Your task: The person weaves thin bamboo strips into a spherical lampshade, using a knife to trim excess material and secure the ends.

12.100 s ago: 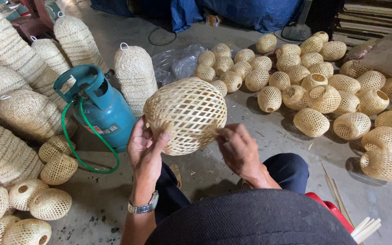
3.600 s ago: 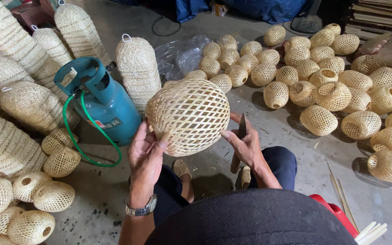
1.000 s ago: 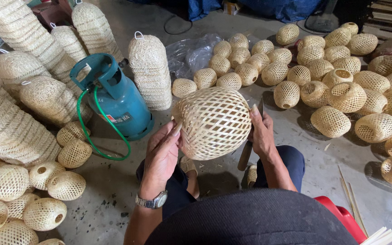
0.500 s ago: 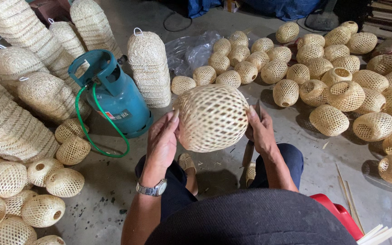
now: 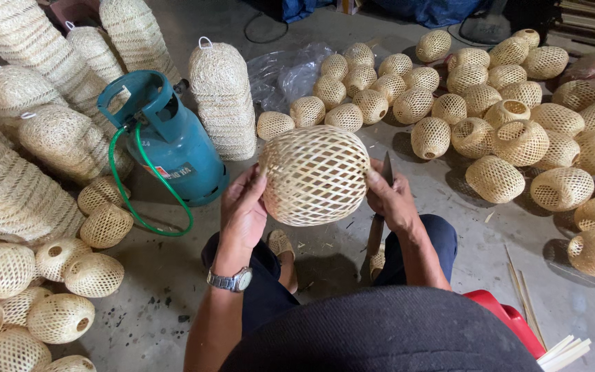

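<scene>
A round woven bamboo basket [image 5: 315, 173] is held up over my knees between both hands. My left hand [image 5: 244, 204] cups its left side, fingers curled on the weave; a metal watch [image 5: 230, 280] sits on that wrist. My right hand [image 5: 388, 195] presses on the basket's right side and also grips a knife [image 5: 380, 215], blade pointing up behind the fingers and handle hanging down. I sit on a red stool [image 5: 511, 321] with dark trousers on.
A teal gas cylinder [image 5: 173, 145] with a green hose [image 5: 147, 172] stands left of me. Tall stacks of woven covers [image 5: 223, 96] rise behind it. Several small woven balls [image 5: 490, 131] lie at right and at left [image 5: 8, 272]. Bamboo strips [image 5: 521, 289] lie by the stool.
The basket has been turned between my hands and now sits slightly lower and closer. The view has shifted a little to the left. Both hands keep their hold.
</scene>
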